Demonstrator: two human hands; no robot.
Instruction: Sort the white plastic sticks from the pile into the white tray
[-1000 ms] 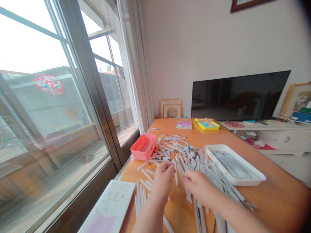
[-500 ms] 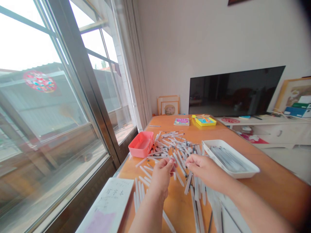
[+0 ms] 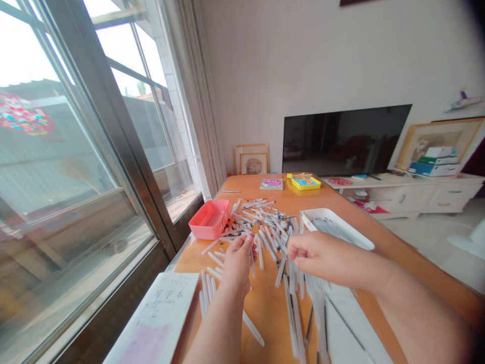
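My left hand (image 3: pixel 238 260) is closed in a pinch over the middle of the table, with a translucent white pen barrel (image 3: pixel 252 266) at its fingertips. To its right, my right hand (image 3: pixel 312 255) has its fingers curled in; whatever they hold, if anything, is hidden. Many pen barrels and dark-tipped pen parts (image 3: pixel 270 242) lie in a loose heap beyond and between both hands. Several clear barrels (image 3: pixel 206 288) lie to the left of my left forearm. Past my right hand stands a white tray (image 3: pixel 369 244) with thin grey pen pieces in it.
A red plastic basket (image 3: pixel 202 231) stands left of the heap. In the left foreground lies a white notebook (image 3: pixel 159 313). A booklet (image 3: pixel 271 184) and a yellow box (image 3: pixel 306 185) sit at the table's far end. Windows (image 3: pixel 102 202) run along the left side.
The view has turned to the right, so the scene sits further left. My right hand has moved slightly away from my left and its fingers are curled further under. The left keeps its pinch.
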